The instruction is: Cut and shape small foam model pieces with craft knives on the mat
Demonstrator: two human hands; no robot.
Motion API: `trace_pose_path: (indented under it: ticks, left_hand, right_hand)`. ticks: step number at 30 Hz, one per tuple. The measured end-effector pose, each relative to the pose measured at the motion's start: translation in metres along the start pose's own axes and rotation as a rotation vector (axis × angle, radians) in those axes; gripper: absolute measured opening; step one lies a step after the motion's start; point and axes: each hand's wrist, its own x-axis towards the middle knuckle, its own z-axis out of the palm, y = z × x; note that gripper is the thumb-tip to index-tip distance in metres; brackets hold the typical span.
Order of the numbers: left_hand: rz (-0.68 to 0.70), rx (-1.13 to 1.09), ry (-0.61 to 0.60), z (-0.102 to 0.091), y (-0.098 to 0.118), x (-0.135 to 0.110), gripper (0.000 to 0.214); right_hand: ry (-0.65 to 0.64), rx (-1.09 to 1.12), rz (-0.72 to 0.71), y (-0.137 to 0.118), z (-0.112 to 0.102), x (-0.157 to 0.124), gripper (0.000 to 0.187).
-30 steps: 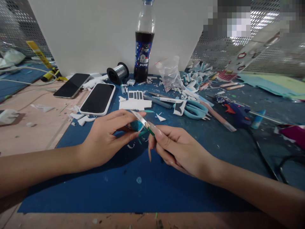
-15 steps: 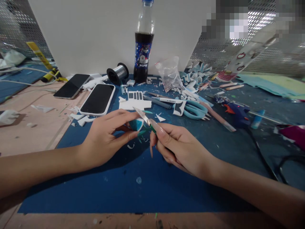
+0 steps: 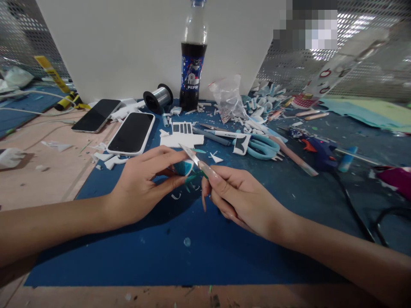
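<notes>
Standing beyond the grip, one white board (image 3: 128, 42) blocks the far side. One blue mat (image 3: 187, 265) spreads beneath the fingers; its left edge slants away left of the grip, and between the grip and its near edge lies open mat. One Pepsi bottle (image 3: 193, 70) stands upright behind the grip, near the board. Two hands work close together: the left hand (image 3: 138, 188) pinches narrowly with thumb and fingers, the right hand (image 3: 239, 192) is closed around a handle. Just beyond the right one, a pair of scissors (image 3: 272, 149) crowds that side; one glue gun (image 3: 323, 152) lies well to the right. Two phones, a black one (image 3: 96, 115) and a white-cased one (image 3: 131, 133), lie beyond the left. One spool (image 3: 164, 97) sits past them. One craft knife (image 3: 189, 155) is in the right hand's hold, blade slanting up-left just beside one small white-rimmed blue piece (image 3: 183, 167) at the left fingertips; whether they touch, I cannot tell.
</notes>
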Motion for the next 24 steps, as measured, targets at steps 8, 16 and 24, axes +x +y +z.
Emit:
trace_pose_path:
  ticks: [8,16,24]
  left_hand:
    - [-0.006,-0.036,-0.02,0.0011,-0.0011,0.0004,0.014]
    - [-0.017,-0.076,-0.002,0.0003,-0.001,-0.0012,0.013]
    - [0.03,0.051,-0.087,-0.0017,-0.0003,0.0026,0.009]
  right_hand:
    - [-0.013,0.004,-0.016,0.0004,-0.0002,0.0002,0.032]
    - [-0.022,-0.014,-0.029,-0.0003,-0.0009,0.0004,0.034]
    - [-0.049,-0.011,0.003,-0.0028,0.0005,0.0005,0.034]
